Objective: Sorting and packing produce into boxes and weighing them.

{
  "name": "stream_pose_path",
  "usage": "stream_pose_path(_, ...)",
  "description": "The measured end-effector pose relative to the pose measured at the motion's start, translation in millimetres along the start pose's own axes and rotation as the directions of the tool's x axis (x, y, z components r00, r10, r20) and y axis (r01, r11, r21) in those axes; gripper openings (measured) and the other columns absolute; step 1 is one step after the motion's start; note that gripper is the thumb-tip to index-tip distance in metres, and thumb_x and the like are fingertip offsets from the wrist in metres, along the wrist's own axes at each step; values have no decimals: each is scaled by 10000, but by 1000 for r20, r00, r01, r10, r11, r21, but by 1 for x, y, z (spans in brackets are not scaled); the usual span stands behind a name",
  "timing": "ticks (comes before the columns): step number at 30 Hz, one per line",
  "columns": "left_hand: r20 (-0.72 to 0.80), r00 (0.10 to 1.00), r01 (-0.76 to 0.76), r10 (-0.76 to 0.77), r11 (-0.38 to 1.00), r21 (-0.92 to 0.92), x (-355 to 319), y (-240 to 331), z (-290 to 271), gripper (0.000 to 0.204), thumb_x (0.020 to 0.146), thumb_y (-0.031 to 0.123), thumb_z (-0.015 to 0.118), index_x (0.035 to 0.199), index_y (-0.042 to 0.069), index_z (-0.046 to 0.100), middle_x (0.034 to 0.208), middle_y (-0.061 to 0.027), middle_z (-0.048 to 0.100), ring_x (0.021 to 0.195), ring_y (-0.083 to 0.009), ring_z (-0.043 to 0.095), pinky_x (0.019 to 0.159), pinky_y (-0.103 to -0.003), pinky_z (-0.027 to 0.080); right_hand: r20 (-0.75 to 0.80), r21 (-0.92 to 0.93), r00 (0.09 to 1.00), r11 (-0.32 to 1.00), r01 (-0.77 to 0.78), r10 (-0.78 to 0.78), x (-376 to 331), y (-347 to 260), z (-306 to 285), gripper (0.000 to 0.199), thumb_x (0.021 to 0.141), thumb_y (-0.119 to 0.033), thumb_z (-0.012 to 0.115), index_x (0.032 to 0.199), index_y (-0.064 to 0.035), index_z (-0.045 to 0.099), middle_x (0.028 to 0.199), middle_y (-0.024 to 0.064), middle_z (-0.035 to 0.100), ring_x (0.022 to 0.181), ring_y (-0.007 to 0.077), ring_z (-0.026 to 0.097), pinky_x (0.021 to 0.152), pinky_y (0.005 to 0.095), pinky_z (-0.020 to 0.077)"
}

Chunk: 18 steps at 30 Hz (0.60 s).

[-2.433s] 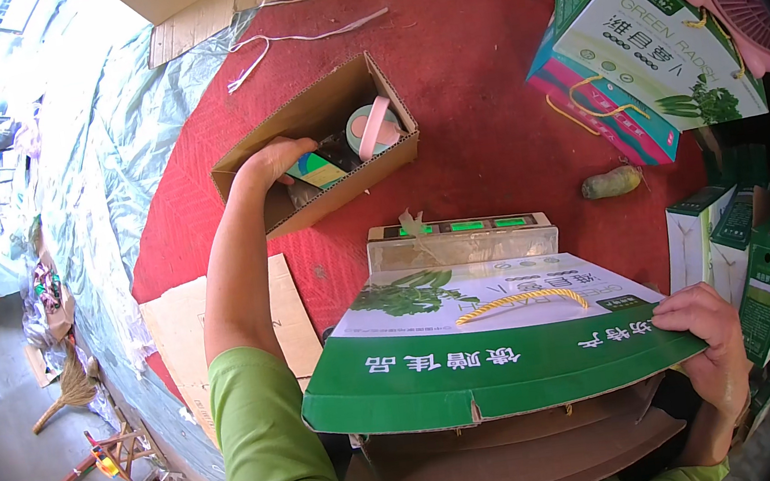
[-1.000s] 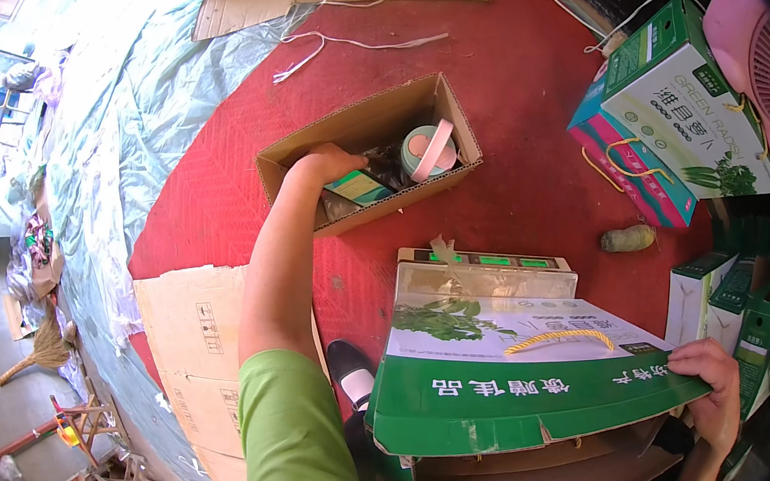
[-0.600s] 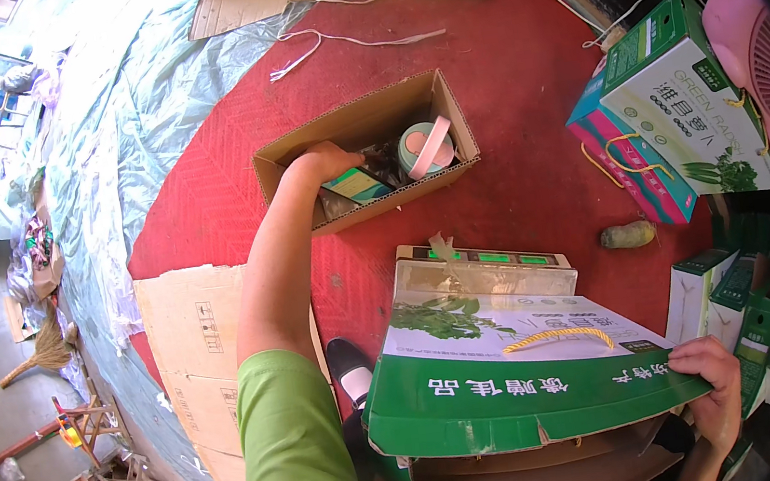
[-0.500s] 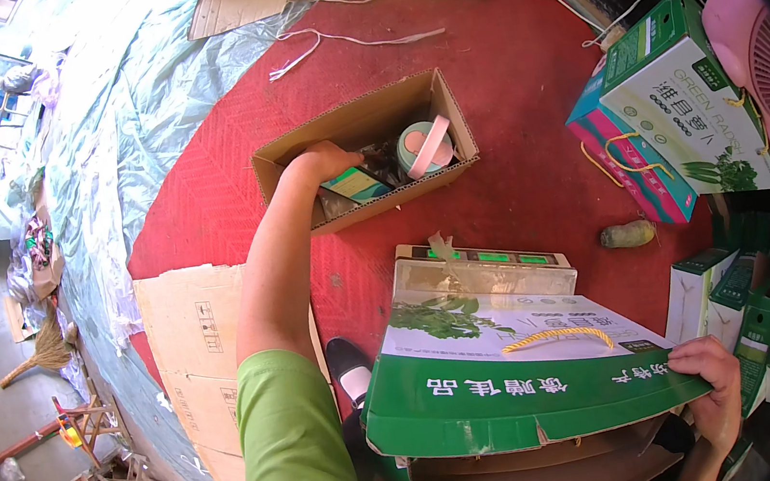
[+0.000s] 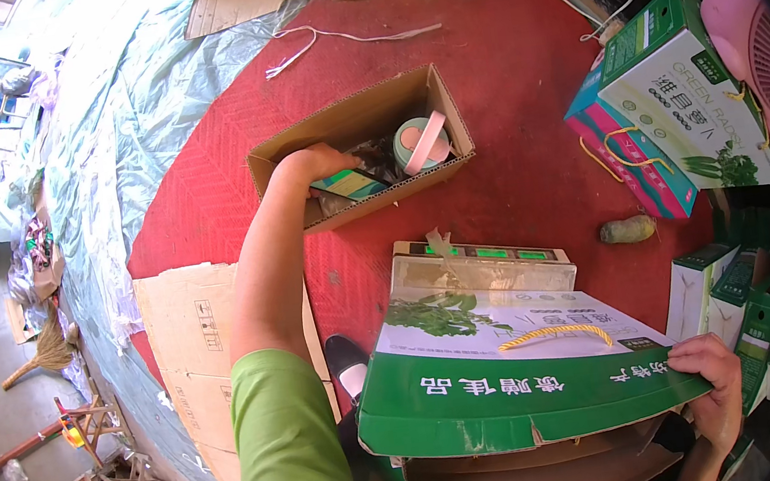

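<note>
My left hand (image 5: 320,162) reaches down into an open brown cardboard box (image 5: 380,204), its fingers mostly hidden. Right beside that hand is a flat green packet (image 5: 350,184). A round mint-green object with a pink band (image 5: 421,144) sits at the box's right end. With thumb on top, my right hand (image 5: 712,382) is closed on the right edge of a green and white gift box (image 5: 512,394), which is open toward me and has a yellow rope handle (image 5: 553,335). Against the gift box's far side stands a scale (image 5: 484,266) with lit green displays.
Gift boxes (image 5: 669,106) and a pink fan (image 5: 753,46) stand at the right, with a radish (image 5: 627,229) near them. More green boxes (image 5: 755,318) crowd the lower right. Flattened cardboard (image 5: 184,335) and plastic sheeting (image 5: 133,98) lie leftward; white string (image 5: 358,38) lies on the red floor.
The view has shifted very slightly. My left hand stays inside the cardboard box and my right hand keeps hold of the gift box; no clear movement otherwise.
</note>
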<state>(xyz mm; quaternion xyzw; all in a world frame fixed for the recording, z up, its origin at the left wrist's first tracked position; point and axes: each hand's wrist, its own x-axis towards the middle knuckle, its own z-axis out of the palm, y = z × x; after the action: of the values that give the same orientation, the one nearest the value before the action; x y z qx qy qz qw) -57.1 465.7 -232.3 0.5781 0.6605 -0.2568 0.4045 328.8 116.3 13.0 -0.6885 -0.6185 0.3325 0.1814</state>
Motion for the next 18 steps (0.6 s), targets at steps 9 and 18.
stream_pose_path(9, 87, 996, 31, -33, 999, 27, -10, 0, -4, 624, 791, 642, 586, 1107, 109, 660, 974, -83, 651, 711, -192, 632, 566, -339, 531, 0, -2, 1000, 1000, 25, -25, 1, -1, 0, 288, 623, 43, 621, 901, -24, 658, 877, 133, 644, 842, 285, 609, 761, 341, 470)
stream_pose_path(18, 112, 993, 39, -44, 998, 50, -18, -1, -5, 578, 786, 578, 608, 1120, 109, 653, 1022, -70, 654, 756, -213, 640, 605, -367, 546, 0, 18, 1000, 1000, 8, -8, 1, -1, 4, 284, 622, 28, 622, 900, -19, 662, 882, 140, 646, 845, 288, 609, 761, 345, 470)
